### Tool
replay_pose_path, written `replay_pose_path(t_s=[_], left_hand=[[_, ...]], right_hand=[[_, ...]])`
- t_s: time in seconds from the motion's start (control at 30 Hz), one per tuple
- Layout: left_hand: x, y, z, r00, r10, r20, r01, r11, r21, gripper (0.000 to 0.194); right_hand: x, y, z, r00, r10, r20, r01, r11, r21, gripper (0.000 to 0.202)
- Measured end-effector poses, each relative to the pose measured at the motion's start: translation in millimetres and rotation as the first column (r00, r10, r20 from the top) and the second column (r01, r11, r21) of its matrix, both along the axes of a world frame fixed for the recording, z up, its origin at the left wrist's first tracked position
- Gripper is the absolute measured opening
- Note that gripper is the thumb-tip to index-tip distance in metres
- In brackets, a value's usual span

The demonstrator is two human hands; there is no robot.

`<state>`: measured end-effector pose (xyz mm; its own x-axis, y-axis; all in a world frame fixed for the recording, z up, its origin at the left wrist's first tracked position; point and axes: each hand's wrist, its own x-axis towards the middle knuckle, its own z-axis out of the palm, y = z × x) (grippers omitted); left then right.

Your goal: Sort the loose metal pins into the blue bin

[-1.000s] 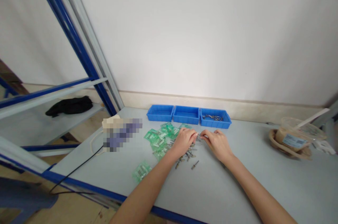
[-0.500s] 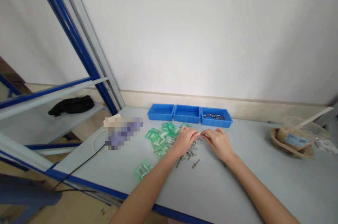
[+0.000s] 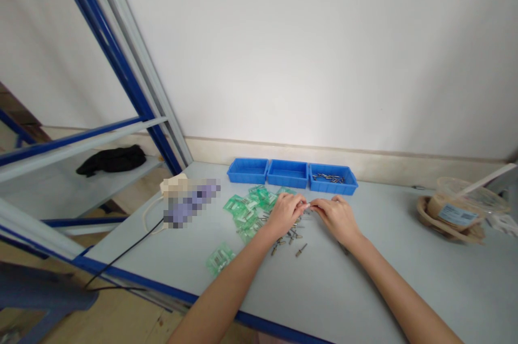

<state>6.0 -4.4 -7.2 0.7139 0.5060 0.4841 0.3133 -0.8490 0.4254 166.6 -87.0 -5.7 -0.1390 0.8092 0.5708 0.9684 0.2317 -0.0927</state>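
Observation:
Over the grey table my left hand [image 3: 288,211] and my right hand [image 3: 335,217] meet fingertip to fingertip. Both are closed in a pinch on a tiny pale piece between them, too small to name. Below and beside the left hand lie loose metal pins with thicker brass-coloured ends [image 3: 301,250], partly covered by that hand. To its left are several green clear plastic packets [image 3: 246,213] with small metal parts inside. One more green packet [image 3: 220,258] lies apart, close to my left forearm.
Three blue trays [image 3: 288,174] stand in a row behind my hands; the right one holds metal pins [image 3: 329,177]. A plastic cup [image 3: 457,213] sits in a brown holder at right. A blurred purple object [image 3: 190,206] with a cable lies left.
My hands stay together in nearly the same place, with the right fingertips drawn slightly closer to the left ones. The whole view has shifted slightly.

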Motion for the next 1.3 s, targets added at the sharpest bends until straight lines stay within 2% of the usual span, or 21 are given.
replay_pose_path(t_s=[0.23,0.47,0.63,0.83,1.07,1.3], left_hand=[[-0.2,1.3,0.4,0.999,0.036,-0.023,-0.034,0.998,0.049,0.033],[-1.4,1.2,0.8,0.999,-0.004,-0.041,0.004,1.0,0.008,0.025],[-1.4,1.6,1.0,0.999,0.024,-0.047,-0.021,0.998,0.055,0.031],[0.2,0.4,-1.2,0.999,0.015,-0.029,-0.015,1.0,0.012,0.02],[0.8,2.3,-1.0,0.996,0.074,-0.054,-0.071,0.996,0.051,0.031],[0.0,0.7,-1.2,0.999,0.02,-0.037,-0.019,1.0,0.014,0.025]], right_hand=[[-2.1,0.4,-1.6,1.0,-0.003,-0.001,0.003,0.997,-0.072,0.03],[1.8,1.0,-2.7,0.999,-0.046,-0.005,0.045,0.998,-0.039,0.029],[-0.4,0.1,0.5,1.0,-0.003,-0.012,0.002,0.998,-0.063,0.028],[-0.6,-0.3,1.6,1.0,0.002,-0.027,-0.003,0.999,-0.048,0.031],[-1.6,0.1,-1.9,0.999,0.023,-0.026,-0.024,0.998,-0.059,0.027],[1.3,-0.4,-0.7,0.999,-0.032,-0.007,0.032,0.999,-0.032,0.034]])
